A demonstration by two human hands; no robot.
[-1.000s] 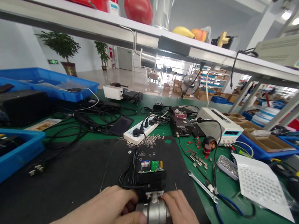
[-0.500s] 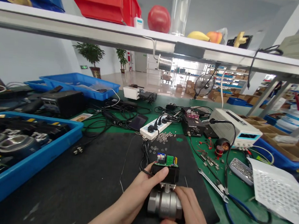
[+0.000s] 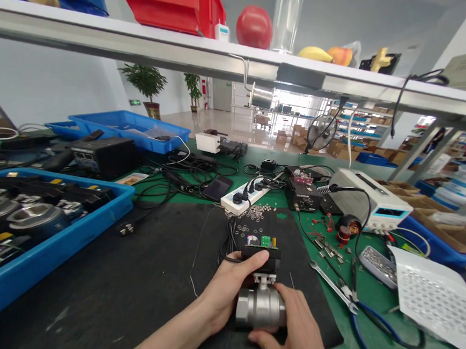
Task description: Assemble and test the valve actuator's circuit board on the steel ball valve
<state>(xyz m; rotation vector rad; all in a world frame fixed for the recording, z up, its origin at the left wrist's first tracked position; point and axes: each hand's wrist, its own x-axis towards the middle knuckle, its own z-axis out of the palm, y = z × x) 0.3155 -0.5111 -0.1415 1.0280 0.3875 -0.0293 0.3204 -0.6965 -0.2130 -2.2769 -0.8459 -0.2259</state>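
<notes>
A motorized ball valve stands in front of me on the black mat (image 3: 148, 275). Its steel valve body (image 3: 261, 308) is at the bottom, and a black actuator (image 3: 270, 261) with a bare green circuit board (image 3: 265, 241) sits on top. My left hand (image 3: 230, 282) is closed around the actuator from the left, thumb across its near side. My right hand (image 3: 296, 324) grips the right end of the valve body, fingers over the top and thumb low in front. The left fingers behind the actuator are hidden.
Left stands a blue tray (image 3: 108, 218) of similar valves. Metal rings lie scattered near a white power strip (image 3: 241, 196). To the right are a wrench (image 3: 335, 287), blue-handled pliers (image 3: 365, 341), a soldering station (image 3: 302, 193) and a power supply (image 3: 370, 201). A shelf (image 3: 178, 44) spans overhead.
The camera view has shifted slightly. Both hands keep their hold, and the valve is tipped a little away from me, its board now seen more edge-on.
</notes>
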